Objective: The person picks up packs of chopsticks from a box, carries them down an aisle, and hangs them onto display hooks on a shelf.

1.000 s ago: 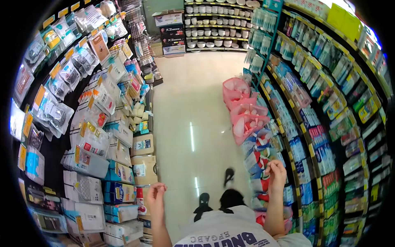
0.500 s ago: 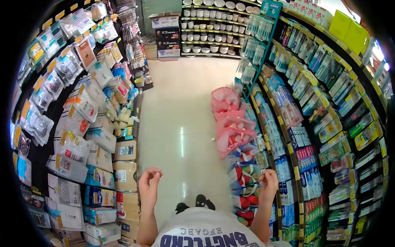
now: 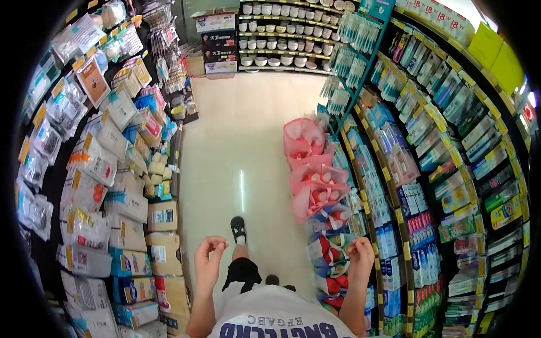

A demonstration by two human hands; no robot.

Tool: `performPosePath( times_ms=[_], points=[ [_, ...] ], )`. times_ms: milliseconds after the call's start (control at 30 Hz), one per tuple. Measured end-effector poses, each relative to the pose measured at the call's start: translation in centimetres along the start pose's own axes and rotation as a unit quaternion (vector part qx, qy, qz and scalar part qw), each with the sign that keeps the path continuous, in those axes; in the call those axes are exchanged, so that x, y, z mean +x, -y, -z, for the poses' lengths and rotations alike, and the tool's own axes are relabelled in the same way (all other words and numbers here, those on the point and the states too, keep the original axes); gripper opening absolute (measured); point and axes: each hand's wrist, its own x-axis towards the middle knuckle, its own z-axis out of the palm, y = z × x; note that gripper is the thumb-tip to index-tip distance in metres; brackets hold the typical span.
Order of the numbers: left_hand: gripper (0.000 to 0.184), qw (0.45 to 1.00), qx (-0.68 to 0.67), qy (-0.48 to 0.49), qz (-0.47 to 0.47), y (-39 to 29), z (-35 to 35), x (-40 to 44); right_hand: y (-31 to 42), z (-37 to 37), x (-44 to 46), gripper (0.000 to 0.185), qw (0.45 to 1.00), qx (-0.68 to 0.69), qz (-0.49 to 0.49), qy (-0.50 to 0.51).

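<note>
L hand: (image 3: 209, 256) half-curled, loose, raised over aisle; nothing seen in grip.
R hand: (image 3: 360, 256) same, half-curled & loose, nothing seen in grip; contact w/ bags can't tell.
Nearest L: brown flat packs (image 3: 165, 254), stacked along L side, just beside hand.
Nearest R: multicolor bags (image 3: 327, 253) w/ red bits, in row by R shelf; pink bags (image 3: 318, 194) further up same row.
Stride: front shoe (image 3: 238, 226) ahead on floor, prob. walking. Best: elbows in, hands mid-aisle, esp. R off bags; feet wide of bag row.
Floor: pale shiny tile (image 3: 248, 135), light streak reflected.
L wall: hanging packs (image 3: 87, 225), orange tags.
R wall: shelves of boxed goods (image 3: 422, 265), yellow tags.
Far end: bowls (image 3: 287, 45) on shelves, stacked cartons (image 3: 220, 45) to their L.
</note>
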Motion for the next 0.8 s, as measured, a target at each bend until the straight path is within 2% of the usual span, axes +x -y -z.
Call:
performPosePath(
  times_ms=[133, 233, 367, 467, 633, 700, 800],
  points=[
    [0.008, 1.000, -0.007, 0.005, -0.008, 1.0, 1.5, 8.0, -1.9, -5.5, 4.1, 0.009, 0.999, 0.044, 0.011, 0.007],
    [0.007, 0.999, 0.004, 0.018, -0.037, -0.9, 3.5, 15.3, -2.9, -11.8, 7.5, 0.009, 0.998, 0.063, 0.028, 0.008],
    [0.008, 0.993, 0.012, -0.034, -0.110, -4.3, 7.5, 22.9, -3.8, -20.6, 12.4, 0.010, 0.996, 0.061, 0.030, 0.055],
    [0.008, 0.994, 0.007, -0.055, -0.093, -3.6, 10.4, 27.1, -4.9, -25.5, 14.6, 0.009, 0.993, 0.020, 0.029, 0.108],
    [0.007, 0.997, -0.021, -0.057, -0.043, -0.3, 12.5, 30.3, -8.4, -30.0, 17.5, 0.010, 0.992, 0.003, -0.003, 0.130],
    [0.007, 0.997, -0.034, -0.069, 0.006, 1.0, 12.5, 31.7, -9.8, -31.3, 19.1, 0.011, 0.990, -0.016, -0.041, 0.135],
    [0.007, 0.996, -0.022, -0.086, 0.012, 0.9, 13.0, 34.3, -10.9, -34.0, 21.9, 0.012, 0.985, -0.039, -0.072, 0.151]
  ],
)
